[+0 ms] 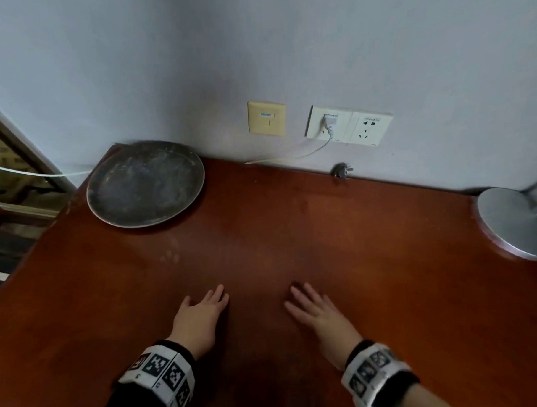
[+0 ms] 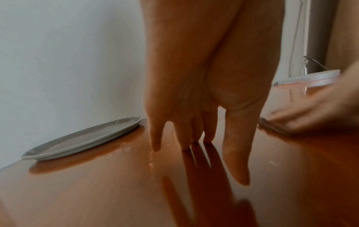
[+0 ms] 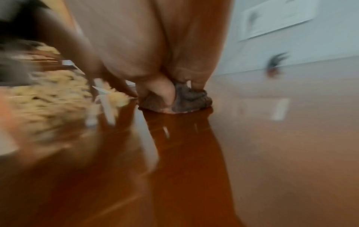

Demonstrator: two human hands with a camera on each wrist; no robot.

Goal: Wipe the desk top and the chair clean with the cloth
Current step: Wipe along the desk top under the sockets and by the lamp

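No writing can be read. The small blue label on the yellow wall plate [image 1: 267, 118] is too blurred. The wristbands [image 1: 159, 375] carry only black-and-white square marker patterns.

Your right wrist view is badly smeared: a dark crumpled cloth [image 3: 191, 98] shows under the right hand [image 3: 155, 64], but you cannot tell how the fingers sit on it, and the head view hides it altogether. The lamp base [image 1: 517, 221] is cut off by the head view's right edge. The chair appears in none of your views.
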